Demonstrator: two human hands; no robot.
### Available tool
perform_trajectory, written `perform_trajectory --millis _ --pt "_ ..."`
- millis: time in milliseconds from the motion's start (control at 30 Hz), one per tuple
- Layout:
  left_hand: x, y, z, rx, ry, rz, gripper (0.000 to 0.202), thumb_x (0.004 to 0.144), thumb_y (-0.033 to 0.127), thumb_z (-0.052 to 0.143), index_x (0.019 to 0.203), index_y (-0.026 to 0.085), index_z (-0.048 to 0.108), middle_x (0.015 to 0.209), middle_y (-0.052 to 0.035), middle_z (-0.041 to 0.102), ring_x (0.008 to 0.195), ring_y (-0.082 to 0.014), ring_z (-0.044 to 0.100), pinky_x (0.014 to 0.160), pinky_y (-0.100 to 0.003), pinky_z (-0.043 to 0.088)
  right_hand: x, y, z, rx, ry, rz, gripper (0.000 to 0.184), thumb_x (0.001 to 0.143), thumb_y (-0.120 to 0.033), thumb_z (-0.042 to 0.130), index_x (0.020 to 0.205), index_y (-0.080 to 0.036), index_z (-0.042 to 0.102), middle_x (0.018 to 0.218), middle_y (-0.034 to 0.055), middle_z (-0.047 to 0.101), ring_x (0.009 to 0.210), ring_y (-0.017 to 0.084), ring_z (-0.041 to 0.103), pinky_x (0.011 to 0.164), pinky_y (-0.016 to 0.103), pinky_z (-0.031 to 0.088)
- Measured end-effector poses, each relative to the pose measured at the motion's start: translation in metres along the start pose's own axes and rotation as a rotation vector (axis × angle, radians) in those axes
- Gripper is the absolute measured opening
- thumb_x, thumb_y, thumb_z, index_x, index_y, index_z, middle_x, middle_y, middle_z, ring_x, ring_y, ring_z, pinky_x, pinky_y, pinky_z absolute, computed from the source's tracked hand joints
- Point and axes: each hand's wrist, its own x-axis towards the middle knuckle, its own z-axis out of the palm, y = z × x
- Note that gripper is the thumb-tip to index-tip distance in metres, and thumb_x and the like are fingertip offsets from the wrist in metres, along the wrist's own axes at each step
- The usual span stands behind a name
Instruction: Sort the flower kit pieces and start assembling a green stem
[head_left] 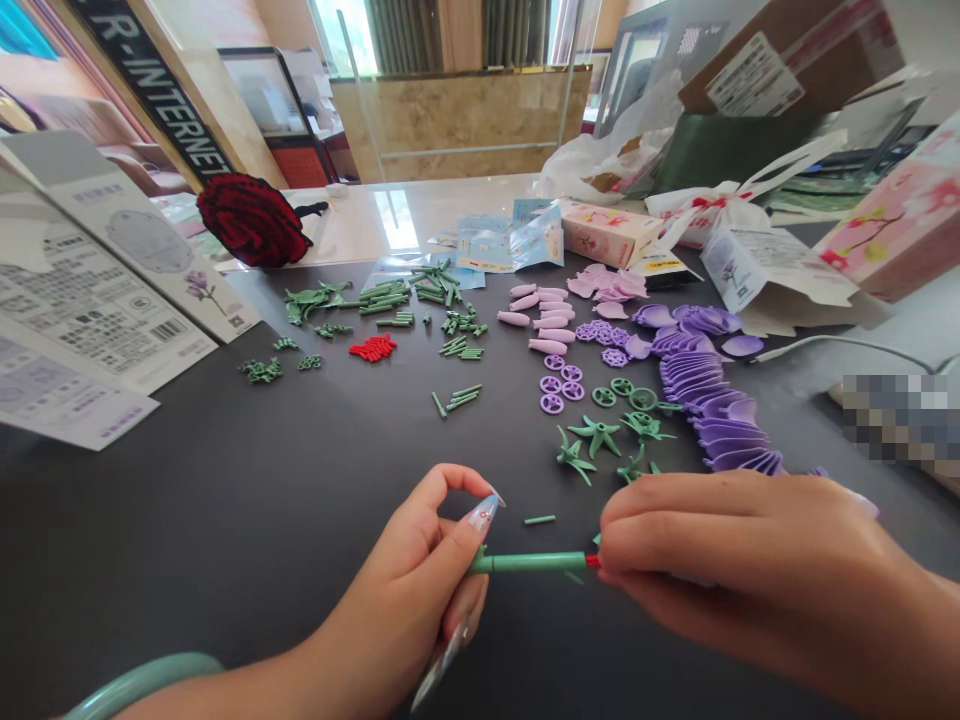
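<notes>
A green stem rod [529, 562] lies level between both hands, just above the dark table [247, 520]. My left hand [427, 570] pinches its left end with thumb and fingers. My right hand [720, 570] is closed round its right end, where a bit of red shows at the fingertips. A short green pin [539, 519] lies on the table just behind the rod. Green star-shaped leaves [600, 435] rest beyond my right hand.
Rows of purple petals [712, 400], pink petals [544, 315], purple and green wheels [562, 385], green sticks [390, 298] and red pieces [373, 347] are spread across the table. A dark red flower [251, 218] sits far left. Boxes and leaflets [90, 290] stand at both sides.
</notes>
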Motion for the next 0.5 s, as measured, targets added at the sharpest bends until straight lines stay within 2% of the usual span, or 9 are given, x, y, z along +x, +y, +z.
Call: perform_trajectory --millis 200,500 --pt "0.0005 0.0011 0.0018 -0.003 -0.007 -0.005 0.031 0.092 0.048 0.056 0.103 0.024 0.038 0.039 0.0158 0.033 0.035 -0.0067 0.019 0.037 -0.014 0.023 -0.0022 0.0016 -0.0019 -0.02 -0.04 -0.009 0.029 0.102 -0.018 0.045 0.083 -0.023 0.066 0.086 0.0015 0.073 0.067 0.01 0.068 0.058 0.015 0.049" --pt "0.0009 0.001 0.0003 0.015 -0.018 -0.011 0.031 0.092 0.049 0.055 0.103 0.024 0.038 0.039 0.0155 0.033 0.035 -0.0069 0.02 0.037 -0.014 0.024 -0.0051 0.0036 0.001 -0.046 -0.003 -0.037 0.03 0.102 -0.019 0.044 0.09 -0.024 0.071 0.093 0.0043 0.074 0.075 0.013 0.07 0.064 0.018 0.054"
